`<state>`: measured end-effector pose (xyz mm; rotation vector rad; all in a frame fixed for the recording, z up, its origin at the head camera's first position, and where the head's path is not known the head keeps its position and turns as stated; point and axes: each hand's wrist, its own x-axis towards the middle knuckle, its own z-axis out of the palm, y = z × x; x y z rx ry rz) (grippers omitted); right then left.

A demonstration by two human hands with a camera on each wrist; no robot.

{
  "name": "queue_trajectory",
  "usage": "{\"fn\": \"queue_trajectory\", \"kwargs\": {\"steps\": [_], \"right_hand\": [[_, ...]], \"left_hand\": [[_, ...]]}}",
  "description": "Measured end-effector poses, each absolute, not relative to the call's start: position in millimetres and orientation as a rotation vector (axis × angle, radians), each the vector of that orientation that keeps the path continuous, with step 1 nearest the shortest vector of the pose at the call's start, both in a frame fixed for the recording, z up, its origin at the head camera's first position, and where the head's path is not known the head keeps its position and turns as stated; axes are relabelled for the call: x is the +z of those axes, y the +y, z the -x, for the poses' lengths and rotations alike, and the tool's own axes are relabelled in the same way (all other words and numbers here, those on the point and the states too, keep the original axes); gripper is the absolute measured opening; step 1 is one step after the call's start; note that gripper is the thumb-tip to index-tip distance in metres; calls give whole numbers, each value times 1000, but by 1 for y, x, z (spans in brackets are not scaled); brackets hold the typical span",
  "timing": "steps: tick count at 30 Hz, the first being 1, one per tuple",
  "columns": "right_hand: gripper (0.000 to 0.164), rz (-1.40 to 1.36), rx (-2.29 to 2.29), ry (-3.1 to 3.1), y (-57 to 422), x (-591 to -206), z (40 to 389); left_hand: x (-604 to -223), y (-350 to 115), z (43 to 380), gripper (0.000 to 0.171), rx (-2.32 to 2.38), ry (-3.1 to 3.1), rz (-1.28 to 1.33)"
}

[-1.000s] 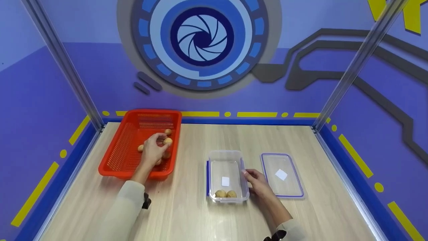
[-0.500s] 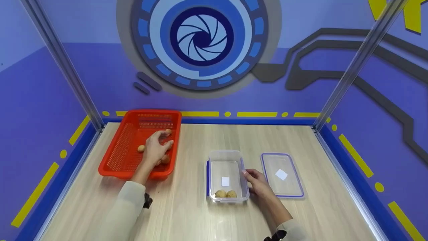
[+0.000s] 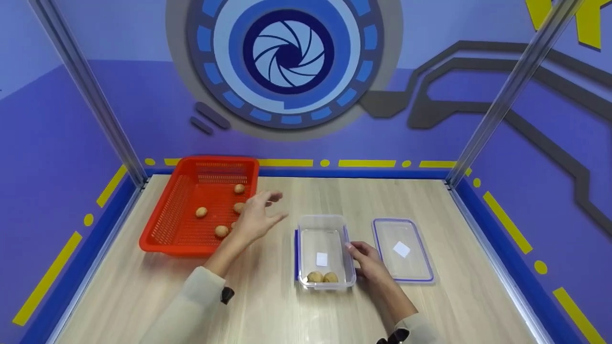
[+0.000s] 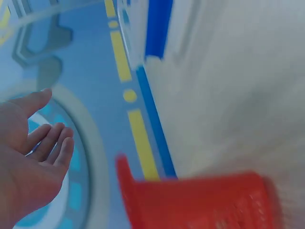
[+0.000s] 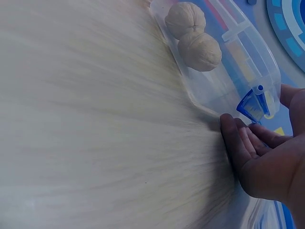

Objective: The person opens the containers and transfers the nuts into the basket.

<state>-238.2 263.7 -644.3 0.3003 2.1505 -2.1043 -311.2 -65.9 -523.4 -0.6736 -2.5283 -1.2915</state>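
Note:
My left hand (image 3: 258,217) is over the right edge of the red plastic basket (image 3: 165,210), thumb and fingers spread apart with nothing between them. In the left wrist view the left hand (image 4: 40,157) shows a bare palm. Several walnuts (image 3: 221,231) lie in the basket, one partly covered by this hand. My right hand (image 3: 373,263) holds the right side of a clear plastic food container (image 3: 322,222), thumb at its rim and fingers outside, beside the blue latch (image 5: 255,105). Two walnuts (image 5: 200,51) sit together at the container's near end.
A clear lid (image 3: 413,263) with a purple seal and a white label lies flat to the right of the container. Purple-blue panels (image 3: 306,148) and metal posts (image 3: 507,95) bound the wooden table (image 3: 282,200) at the back and sides.
The left hand has parted from the walnut it held at its fingertips, risen out of the basket and moved right. The right hand and container have stayed put.

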Motion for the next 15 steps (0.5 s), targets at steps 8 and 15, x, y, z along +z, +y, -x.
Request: {"fn": "queue_trajectory", "kwargs": {"steps": [8,15], "right_hand": [[49,-288,-2089,2154,264,-643,237],[51,-283,-2064,2176,265,-644,238]], "left_hand": [[-532,-37,281,52,-1228,-2698,900],[-549,-25,269,46,-1137,-2732,1086]]}}
